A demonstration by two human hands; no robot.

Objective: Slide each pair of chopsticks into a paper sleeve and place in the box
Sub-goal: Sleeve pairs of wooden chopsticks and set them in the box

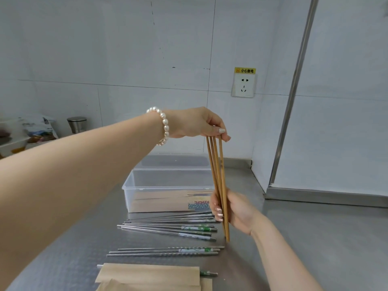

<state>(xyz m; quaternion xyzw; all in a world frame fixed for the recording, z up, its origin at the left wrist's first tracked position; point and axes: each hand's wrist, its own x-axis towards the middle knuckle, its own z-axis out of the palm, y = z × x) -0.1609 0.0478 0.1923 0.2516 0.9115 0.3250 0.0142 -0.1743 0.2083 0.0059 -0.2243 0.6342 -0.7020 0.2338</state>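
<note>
Holding: bundle of thin brown wooden chopsticks (218, 185) stood nearly upright over the steel counter (315, 238), tips down by the metal ones
Left hand (195, 122): fingers curled, pinching the top ends together
Right hand (233, 211): fingers wrapped round the lower part of the bundle, w/ the tips poking out below
Risk 1: top pinch looks light imo, so a stick could slip and clatter into the loose pile
Risk 2: seems like 4 sticks in hand, so 2 pairs, and a mismatched pair could get split off
Risk 3: sleeve mouth is narrow, tips splayed apart could crumple the paper
Count, wooden: 4 I think, they overlap
Count, silver metal chopsticks (168, 227): roughly 10 loose in 2 groups, can't be exact
Count, tan paper sleeves (147, 274): 1 filled w/ metal ends sticking out, a couple more under it
Clear plastic box (168, 185): 1, behind the pile, sleeved pairs already inside, number unclear
</note>
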